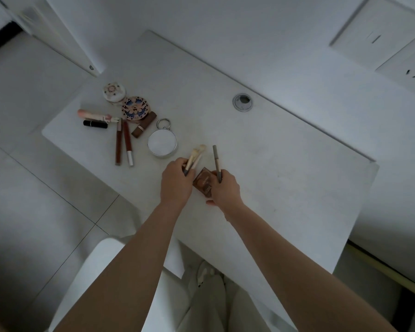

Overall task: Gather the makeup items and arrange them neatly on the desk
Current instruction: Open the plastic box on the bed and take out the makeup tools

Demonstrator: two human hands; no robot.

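From the head view, my left hand [176, 182] is closed around two pale brushes [195, 156]; my right hand [225, 188] pinches a grey pencil [216, 161] and touches the brown box [203, 182] on the desk [285, 178]. I judge gathering is mid-way; next, carry these toward the cluster by the round mirror [162, 142].

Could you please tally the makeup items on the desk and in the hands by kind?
Round items, two patterned compacts and one silver mirror: 3
Slim reddish-brown tubes: 2
Lipstick-like sticks, pink, black, brown: 3
Cream-bristled brushes, left hand: 2
Grey pencil, right hand: 1
Brown palette: 1
Total: 12
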